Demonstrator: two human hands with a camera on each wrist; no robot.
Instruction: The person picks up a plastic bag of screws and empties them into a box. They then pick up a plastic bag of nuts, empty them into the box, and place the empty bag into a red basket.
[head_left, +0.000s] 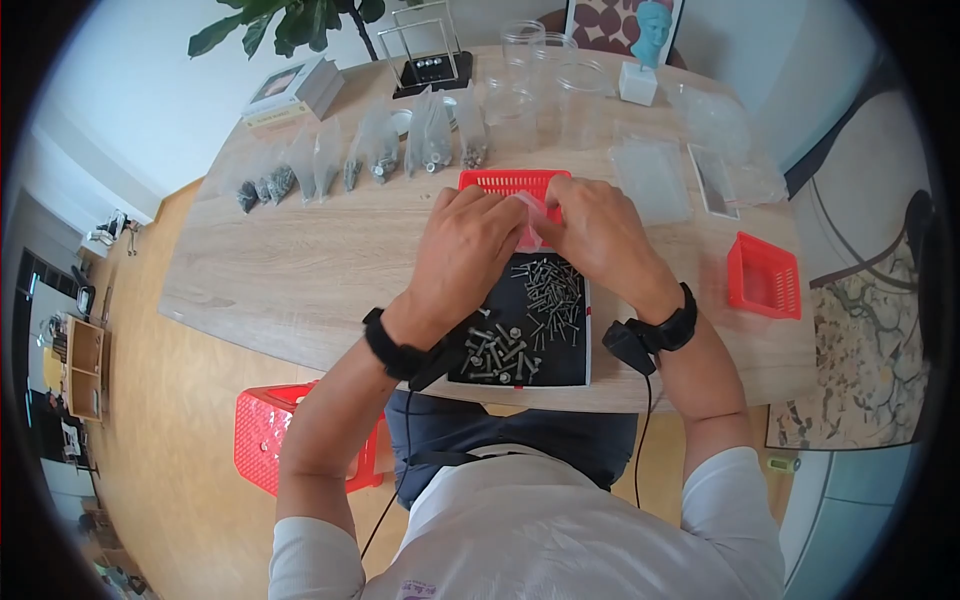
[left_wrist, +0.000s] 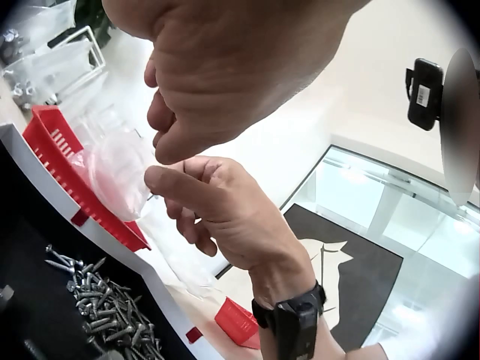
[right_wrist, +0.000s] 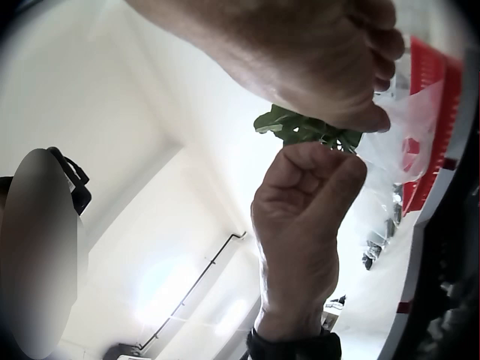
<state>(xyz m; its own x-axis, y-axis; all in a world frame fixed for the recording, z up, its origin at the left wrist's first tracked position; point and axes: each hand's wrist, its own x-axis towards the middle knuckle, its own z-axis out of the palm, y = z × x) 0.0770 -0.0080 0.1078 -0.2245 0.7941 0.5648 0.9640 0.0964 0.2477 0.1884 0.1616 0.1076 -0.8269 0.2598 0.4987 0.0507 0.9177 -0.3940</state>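
Note:
Above the far end of a black tray [head_left: 503, 295], both hands hold a clear plastic bag [head_left: 532, 218] between them. My left hand [head_left: 462, 245] grips its left side with curled fingers. On the other side, my right hand [head_left: 603, 235] pinches the bag between thumb and fingers. In the left wrist view the bag [left_wrist: 120, 176] hangs loosely over a red basket [left_wrist: 112, 217]. The tray holds a pile of thin screws [head_left: 552, 295] on the right and thicker bolts [head_left: 497, 355] at the near left.
Small bags of hardware [head_left: 382, 145] stand in a row at the back left. Clear jars [head_left: 580, 95] stand at the back, with flat clear bags [head_left: 650, 180] to the right. Another red basket [head_left: 765, 278] sits near the right edge. A red stool [head_left: 265, 435] is below the table.

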